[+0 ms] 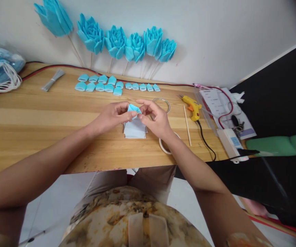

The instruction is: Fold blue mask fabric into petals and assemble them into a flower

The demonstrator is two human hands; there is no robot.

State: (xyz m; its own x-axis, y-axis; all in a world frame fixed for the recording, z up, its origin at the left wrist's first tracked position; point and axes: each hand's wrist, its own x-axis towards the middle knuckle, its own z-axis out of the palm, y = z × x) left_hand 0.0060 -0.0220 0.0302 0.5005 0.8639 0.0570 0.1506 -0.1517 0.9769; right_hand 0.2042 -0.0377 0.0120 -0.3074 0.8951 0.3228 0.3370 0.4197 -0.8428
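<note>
Between my two hands is a small folded blue piece, with a pointed, pocket-like shape; whether it is paper or fabric I cannot tell. My left hand pinches its left side between thumb and fingers. On its right edge, the thumb and fingers of my right hand are closed too, the index finger raised a little. Just below lies a stack of pale rectangular sheets on the wooden table. Farther back, several similar folded blue petals stand in two rows.
Blue flowers on sticks lean against the wall. At right are a yellow glue gun, a thin wooden stick, a power strip and papers. A tape roll sits by my right wrist. Grey wires lie at back left.
</note>
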